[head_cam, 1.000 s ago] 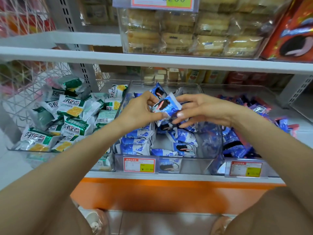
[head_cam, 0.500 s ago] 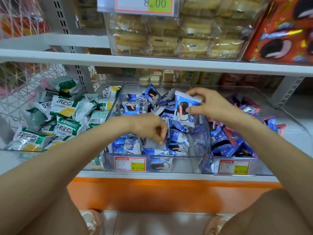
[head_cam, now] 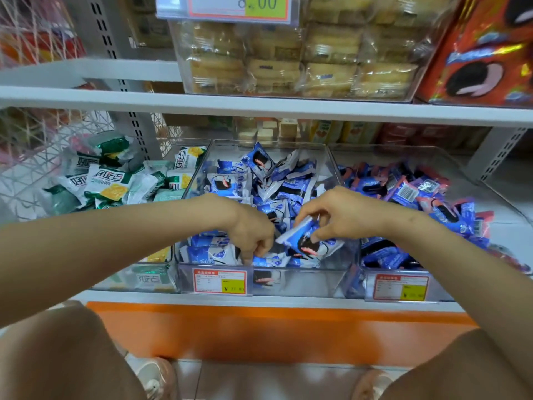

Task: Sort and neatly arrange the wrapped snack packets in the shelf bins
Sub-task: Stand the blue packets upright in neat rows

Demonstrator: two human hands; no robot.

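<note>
Blue-white packet, pinched by right hand, now lowered to middle bin front; left hand curled, grip unclear; price tag reads "8.00".

We saw clear, glossy plastic in the middle bin, its walls catching reflections. The blue packets were shiny plastic film, crinkled at the sealed ends, and so were the green packets. The price tag looked like matt paper behind a clear sleeve. The shelf was smooth painted metal, and the post was grey metal punched with slots.
</note>
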